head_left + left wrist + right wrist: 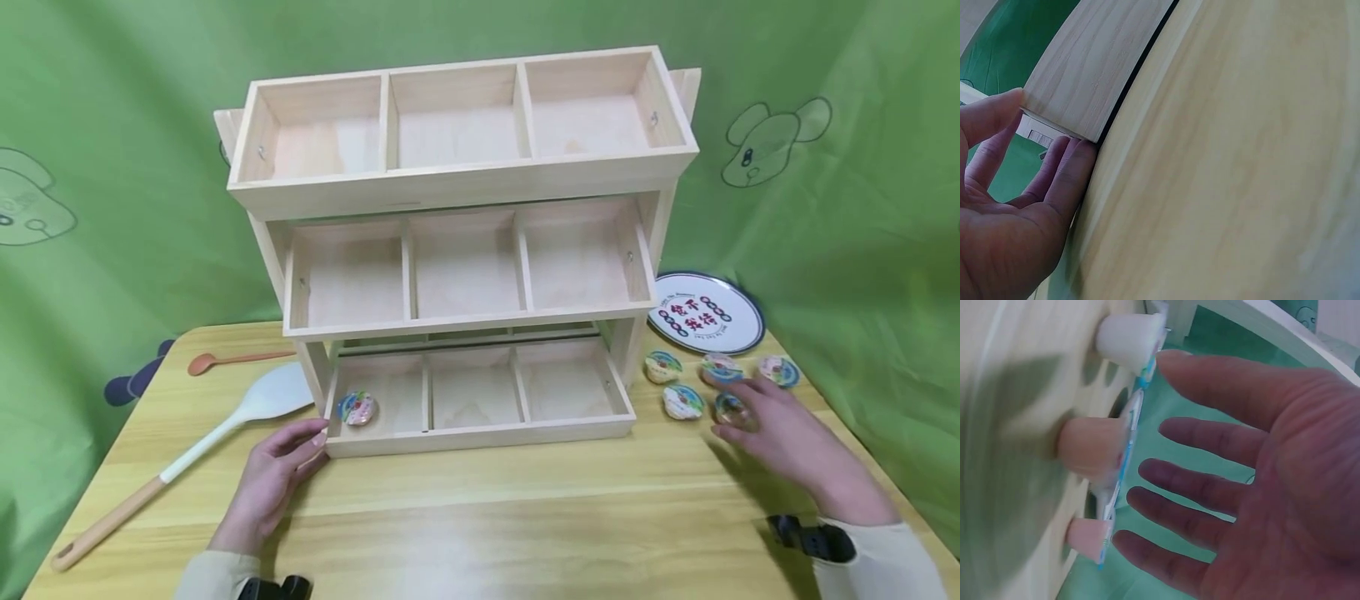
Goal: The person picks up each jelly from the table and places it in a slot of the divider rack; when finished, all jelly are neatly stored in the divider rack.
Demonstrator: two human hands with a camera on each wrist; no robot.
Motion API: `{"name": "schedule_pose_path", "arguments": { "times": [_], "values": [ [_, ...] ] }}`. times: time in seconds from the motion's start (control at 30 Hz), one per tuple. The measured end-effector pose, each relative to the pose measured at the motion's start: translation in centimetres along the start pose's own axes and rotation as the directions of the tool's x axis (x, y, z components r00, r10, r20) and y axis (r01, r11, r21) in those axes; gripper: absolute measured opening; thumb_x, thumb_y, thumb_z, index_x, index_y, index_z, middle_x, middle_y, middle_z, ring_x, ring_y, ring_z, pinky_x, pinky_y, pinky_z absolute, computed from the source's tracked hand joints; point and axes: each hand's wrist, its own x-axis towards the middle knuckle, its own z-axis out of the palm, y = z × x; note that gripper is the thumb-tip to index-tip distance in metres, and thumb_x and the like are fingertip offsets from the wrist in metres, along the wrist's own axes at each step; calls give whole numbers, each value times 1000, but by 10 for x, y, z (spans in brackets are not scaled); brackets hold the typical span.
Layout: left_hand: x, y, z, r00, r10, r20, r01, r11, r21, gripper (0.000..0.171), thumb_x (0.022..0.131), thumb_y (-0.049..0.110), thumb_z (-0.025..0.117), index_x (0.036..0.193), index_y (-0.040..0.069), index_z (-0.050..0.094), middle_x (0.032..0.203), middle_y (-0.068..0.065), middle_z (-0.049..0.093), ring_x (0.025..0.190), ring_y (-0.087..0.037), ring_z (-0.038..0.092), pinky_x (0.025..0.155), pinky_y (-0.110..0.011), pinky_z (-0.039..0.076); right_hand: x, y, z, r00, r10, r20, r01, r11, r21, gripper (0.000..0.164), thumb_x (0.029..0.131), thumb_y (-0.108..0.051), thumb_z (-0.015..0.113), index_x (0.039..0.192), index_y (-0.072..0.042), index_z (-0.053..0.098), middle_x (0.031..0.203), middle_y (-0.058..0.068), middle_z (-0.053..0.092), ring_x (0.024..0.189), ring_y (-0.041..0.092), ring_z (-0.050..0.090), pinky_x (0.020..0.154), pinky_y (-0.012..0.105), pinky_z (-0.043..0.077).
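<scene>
A three-tier wooden rack (pixel 465 185) stands on the table, each tier split into three compartments. My left hand (pixel 279 475) holds the front left corner of its lowest tray (pixel 480 435), thumb and fingertips against the board end (pixel 1094 69). One small lidded cup (pixel 357 408) sits in that tray's left compartment. At the right, my right hand (pixel 772 429) hovers with fingers spread over a group of such cups (pixel 682 402). Beneath the fingers is a cup (pixel 729 408), partly covered in the head view. The right wrist view has an orange-tinted cup (pixel 1091 447) apart from the fingertips.
To the left lie a white spatula (pixel 273 392) with a wooden handle and a small orange spoon (pixel 217 362). Behind the cups, an oval plate (pixel 738 329) with red lettering lies beside the rack. A green curtain (pixel 847 208) hangs behind the table.
</scene>
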Motion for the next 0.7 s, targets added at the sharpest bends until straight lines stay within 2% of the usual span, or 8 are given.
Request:
{"name": "schedule_pose_path", "arguments": {
  "times": [0.17,0.23,0.37,0.53,0.7],
  "values": [
    [1,1,-1,1000,10,7,-9,1000,-8,26,93,-1,62,118,-1,65,120,-7,59,110,-21,61,96,-34,52,4,2,3,1000,-6,8,6,1000,-3,76,83,-19,77,145,2,39,133,44,31,118,68,30,92,81,28],
    [1,1,-1,1000,14,7,-14,1000,-10,26,93,0,63,119,-2,65,120,-7,59,110,-21,61,96,-34,52,5,3,4,1000,-3,11,3,1000,-6,76,84,-18,77,146,3,38,132,45,31,115,67,34,91,80,30],
    [1,1,-2,1000,9,11,-9,1000,-12,25,93,0,63,118,-1,66,119,-6,60,110,-21,61,96,-33,52,5,5,5,1000,5,6,-5,1000,-22,69,86,-14,74,144,4,41,131,45,33,113,67,36,91,79,31],
    [0,-1,-1,1000,4,5,-3,1000,-21,24,92,-1,63,116,0,67,116,-4,62,109,-21,61,96,-34,53,4,9,7,1000,-14,-20,12,998,-68,55,88,-9,69,137,5,49,124,40,43,105,62,47,82,75,42],
    [0,-2,-1,1000,4,7,-4,1000,-22,24,93,-1,62,115,2,68,114,0,63,109,-20,61,96,-34,52,1,9,4,1000,-20,-18,18,995,-94,52,87,-9,70,134,4,52,112,32,49,88,49,58,71,68,50]
  ]
}}
